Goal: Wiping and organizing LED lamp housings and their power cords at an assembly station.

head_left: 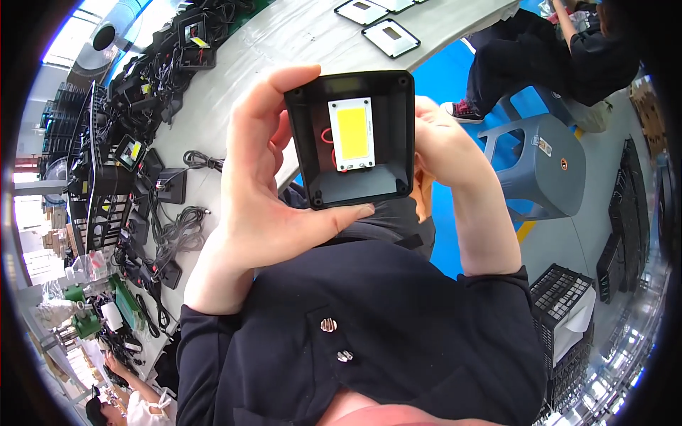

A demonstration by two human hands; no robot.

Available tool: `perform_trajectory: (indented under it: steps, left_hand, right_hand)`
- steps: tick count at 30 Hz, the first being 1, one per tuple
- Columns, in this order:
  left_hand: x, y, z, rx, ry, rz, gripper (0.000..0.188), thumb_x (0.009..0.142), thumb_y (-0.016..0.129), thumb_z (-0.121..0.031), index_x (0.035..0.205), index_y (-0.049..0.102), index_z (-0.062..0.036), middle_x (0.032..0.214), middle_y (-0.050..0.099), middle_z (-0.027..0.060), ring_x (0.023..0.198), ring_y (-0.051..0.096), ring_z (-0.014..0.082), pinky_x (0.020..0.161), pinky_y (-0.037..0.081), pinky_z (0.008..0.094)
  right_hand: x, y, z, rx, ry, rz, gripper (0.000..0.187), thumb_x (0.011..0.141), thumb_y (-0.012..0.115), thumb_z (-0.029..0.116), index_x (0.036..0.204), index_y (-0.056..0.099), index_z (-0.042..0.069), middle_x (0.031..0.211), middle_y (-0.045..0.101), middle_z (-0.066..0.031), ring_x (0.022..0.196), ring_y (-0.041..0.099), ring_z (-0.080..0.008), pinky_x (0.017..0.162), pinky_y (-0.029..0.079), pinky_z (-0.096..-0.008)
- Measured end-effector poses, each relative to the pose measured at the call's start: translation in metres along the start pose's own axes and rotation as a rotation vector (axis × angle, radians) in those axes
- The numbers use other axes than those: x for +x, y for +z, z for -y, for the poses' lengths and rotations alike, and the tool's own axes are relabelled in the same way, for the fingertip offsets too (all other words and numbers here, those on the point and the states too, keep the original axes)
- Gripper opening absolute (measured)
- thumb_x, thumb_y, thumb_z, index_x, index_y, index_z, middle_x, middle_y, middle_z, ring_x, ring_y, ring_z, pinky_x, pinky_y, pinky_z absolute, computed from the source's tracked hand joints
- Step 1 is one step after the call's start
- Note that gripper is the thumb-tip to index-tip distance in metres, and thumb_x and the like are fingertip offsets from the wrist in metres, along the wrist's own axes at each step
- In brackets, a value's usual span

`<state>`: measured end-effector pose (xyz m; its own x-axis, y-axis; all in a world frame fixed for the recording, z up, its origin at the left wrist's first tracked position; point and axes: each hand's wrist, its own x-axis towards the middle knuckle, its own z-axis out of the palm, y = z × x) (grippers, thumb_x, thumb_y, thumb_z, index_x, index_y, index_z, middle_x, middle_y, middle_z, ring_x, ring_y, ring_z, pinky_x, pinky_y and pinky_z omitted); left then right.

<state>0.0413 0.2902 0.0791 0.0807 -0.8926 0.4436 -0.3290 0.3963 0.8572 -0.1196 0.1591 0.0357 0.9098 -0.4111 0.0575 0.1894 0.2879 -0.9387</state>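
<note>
A black square lamp housing (305, 138) is held up in front of my chest, its hollow side toward me. Inside sits a white-framed LED panel (352, 135) with a yellow centre, and red wire loops out beside it. My left hand (259, 163) grips the housing from the left, thumb along the lower edge and fingers at the upper left corner. At the right side, my right hand (444, 142) is closed against the housing, most of its fingers hidden behind it. An orange-tan piece (424, 195) shows below that hand; I cannot tell what it is.
A long pale table (263, 42) carries flat white-and-black frames (391, 37) at the far end and piled black lamps with cables (177, 238) along the left. At right are a grey stool (543, 167), a black crate (561, 295) and a seated person (518, 57). Another person (135, 397) works lower left.
</note>
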Motion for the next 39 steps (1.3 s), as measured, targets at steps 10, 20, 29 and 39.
perform_trajectory:
  steps: [10,20,29,39]
  left_hand:
    - [0.004,0.008,0.003,0.447,0.112,0.010,0.088,0.060,0.080,0.000,0.135,0.033,-0.0007,0.130,0.044,0.0101,0.117,0.051,0.0204,0.100,0.042,0.0374]
    - [-0.005,0.006,0.014,0.530,0.286,-0.195,0.077,0.060,0.079,0.000,0.128,0.043,-0.0003,0.122,0.053,0.0127,0.108,0.054,0.0286,0.088,0.048,0.0349]
    - [-0.009,0.006,0.011,0.524,0.244,-0.189,0.077,0.059,0.074,0.005,0.129,0.043,-0.0017,0.124,0.053,0.0132,0.110,0.055,0.0282,0.089,0.047,0.0347]
    - [-0.005,0.005,0.016,0.667,0.292,-0.209,0.077,0.061,0.081,-0.002,0.128,0.043,0.0001,0.123,0.053,0.0139,0.107,0.055,0.0279,0.089,0.047,0.0339]
  right_hand:
    - [-0.027,0.044,0.035,-0.852,-0.675,-0.400,0.027,0.066,0.072,-0.007,0.091,0.066,0.001,0.091,0.061,-0.0100,0.084,0.061,-0.0184,0.070,0.049,-0.0278]
    - [-0.028,0.064,0.020,-0.859,-0.721,-0.310,0.018,0.072,0.070,-0.008,0.087,0.066,0.000,0.088,0.065,-0.0104,0.078,0.064,-0.0202,0.068,0.052,-0.0286]
    - [-0.012,0.073,0.007,-1.056,-0.789,-0.401,0.018,0.071,0.070,-0.007,0.087,0.067,0.001,0.088,0.066,-0.0107,0.080,0.065,-0.0226,0.071,0.052,-0.0304]
    - [-0.013,0.065,0.010,-0.564,-0.478,-0.328,0.007,0.082,0.064,0.000,0.090,0.065,0.002,0.075,0.066,-0.0069,0.066,0.065,-0.0149,0.053,0.049,-0.0247]
